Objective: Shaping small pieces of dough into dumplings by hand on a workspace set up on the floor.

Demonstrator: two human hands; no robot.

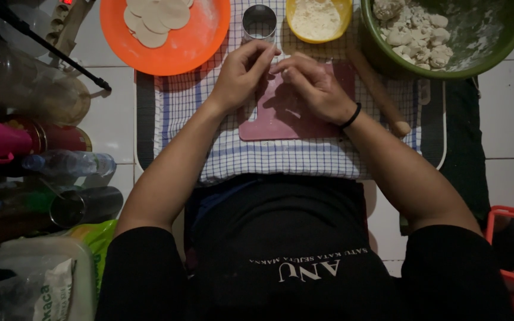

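Here both hands meet over the pink board (281, 119), which lies on a checked cloth (269, 157). The left hand (242, 74) and right hand (316, 86) touch at their fingertips, pinched together; what the grip holds cannot be told. Beyond the board stand a metal ring cutter (259, 22), a yellow flour bowl (319, 19), an orange plate (174, 44) of dough rounds (156, 16) and a green bowl (447, 35) of dough lumps. A rolling pin (379, 92) lies right of the board.

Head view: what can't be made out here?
- What the left hand and right hand pinch: hidden by fingers.
- Green bowl and orange plate: far sides cut by top edge.
- Rolling pin: upper end under the bowl.
- Left-side bottles: too dark.
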